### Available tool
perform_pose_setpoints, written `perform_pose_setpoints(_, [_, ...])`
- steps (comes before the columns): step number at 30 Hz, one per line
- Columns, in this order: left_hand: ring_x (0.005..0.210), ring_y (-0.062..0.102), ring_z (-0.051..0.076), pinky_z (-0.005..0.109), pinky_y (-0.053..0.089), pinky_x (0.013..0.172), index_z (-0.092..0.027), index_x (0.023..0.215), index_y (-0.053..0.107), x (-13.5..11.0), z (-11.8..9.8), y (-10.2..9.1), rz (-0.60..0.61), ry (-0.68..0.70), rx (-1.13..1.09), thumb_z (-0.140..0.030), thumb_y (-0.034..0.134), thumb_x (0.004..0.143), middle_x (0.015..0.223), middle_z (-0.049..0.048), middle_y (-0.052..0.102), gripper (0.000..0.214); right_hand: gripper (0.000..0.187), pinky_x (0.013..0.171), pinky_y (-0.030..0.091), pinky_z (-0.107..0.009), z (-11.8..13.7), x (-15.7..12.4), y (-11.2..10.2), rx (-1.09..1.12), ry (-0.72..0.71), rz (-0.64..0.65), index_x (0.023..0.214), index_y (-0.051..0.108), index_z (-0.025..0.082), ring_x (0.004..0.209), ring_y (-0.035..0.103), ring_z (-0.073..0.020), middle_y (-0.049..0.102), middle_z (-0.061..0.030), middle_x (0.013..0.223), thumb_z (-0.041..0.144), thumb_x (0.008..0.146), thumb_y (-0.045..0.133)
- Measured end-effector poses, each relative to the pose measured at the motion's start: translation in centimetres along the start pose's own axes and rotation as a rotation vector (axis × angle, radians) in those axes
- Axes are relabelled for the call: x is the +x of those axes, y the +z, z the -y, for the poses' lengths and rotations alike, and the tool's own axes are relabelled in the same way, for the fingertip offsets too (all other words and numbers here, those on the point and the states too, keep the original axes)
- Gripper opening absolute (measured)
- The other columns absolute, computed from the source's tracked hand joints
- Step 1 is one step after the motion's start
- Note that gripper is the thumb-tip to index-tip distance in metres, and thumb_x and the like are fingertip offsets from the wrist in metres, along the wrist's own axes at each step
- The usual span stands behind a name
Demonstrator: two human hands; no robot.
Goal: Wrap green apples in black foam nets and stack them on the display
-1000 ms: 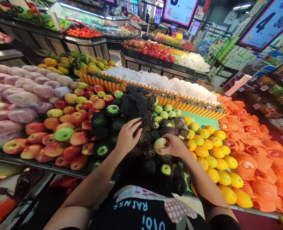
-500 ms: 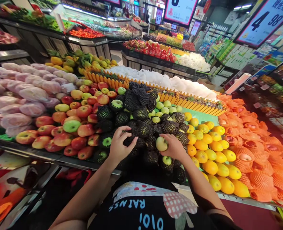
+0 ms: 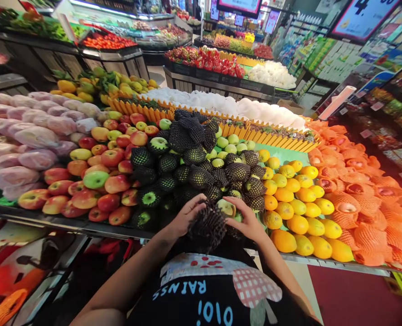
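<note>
Between my two hands, close to my body, is a black foam fruit net [image 3: 206, 228], its mesh bunched and dark. My left hand [image 3: 187, 216] has its fingers closed on the upper left edge of this net. In my right hand [image 3: 247, 219] is a bare pale green apple [image 3: 225, 207], gripped between thumb and fingers beside the net's upper right side. Whether the apple touches the net I cannot tell. Just beyond my hands lies a heap of green apples in black nets [image 3: 201, 176].
Red and yellow apples [image 3: 110, 158] lie left of the netted heap, with wrapped pink fruit [image 3: 37, 136] beyond them. Oranges [image 3: 299, 208] and fruit in orange nets [image 3: 367, 217] are on the right. A yellow picket divider [image 3: 275, 139] runs behind.
My left hand has come down and nearer my body and now grips a black net. My right hand has moved the green apple slightly left, close to that net. The view has tilted down.
</note>
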State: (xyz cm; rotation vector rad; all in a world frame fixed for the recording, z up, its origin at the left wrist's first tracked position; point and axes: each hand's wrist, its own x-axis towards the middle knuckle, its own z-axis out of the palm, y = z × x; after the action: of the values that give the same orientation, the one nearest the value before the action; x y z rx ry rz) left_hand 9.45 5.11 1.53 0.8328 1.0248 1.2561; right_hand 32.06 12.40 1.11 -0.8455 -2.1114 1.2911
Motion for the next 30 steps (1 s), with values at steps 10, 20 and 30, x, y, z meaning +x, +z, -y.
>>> perform_pose_setpoints(10, [0.057, 0.056, 0.01, 0.021, 0.043, 0.055, -0.018, 0.087, 0.061, 1.5, 3.5, 2.8, 0.174, -0.253, -0.142, -0.057, 0.085, 0.064, 0.073, -0.0011, 0.066, 0.052, 0.034, 0.08, 0.052, -0.03, 0.5, -3.9, 2.1, 0.754, 0.446, -0.116, 0.086, 0.072, 0.025, 0.076, 0.065, -0.0168, 0.072, 0.0031, 0.079, 0.044, 0.064, 0.09])
perform_pose_setpoints(20, [0.056, 0.055, 0.008, 0.018, 0.042, 0.056, -0.013, 0.075, 0.068, 1.3, 3.4, 0.6, 0.31, -0.381, -0.357, -0.044, 0.095, 0.052, 0.067, -0.0008, 0.064, 0.048, 0.031, 0.072, 0.052, -0.032, -1.1, -3.8, 2.7, 1.177, 0.587, -0.223, 0.088, 0.075, 0.029, 0.079, 0.068, -0.02, 0.075, 0.0022, 0.08, 0.05, 0.069, 0.085])
perform_pose_setpoints(30, [0.04, 0.042, 0.004, 0.019, 0.029, 0.038, -0.017, 0.08, 0.057, 2.0, 2.8, 0.4, 0.172, -0.381, -0.185, -0.052, 0.079, 0.074, 0.06, -0.0071, 0.052, 0.042, 0.037, 0.065, 0.048, -0.029, -2.6, -3.4, 2.9, 0.862, 0.594, -0.329, 0.084, 0.072, 0.025, 0.068, 0.062, -0.0161, 0.071, 0.0017, 0.078, 0.055, 0.066, 0.083])
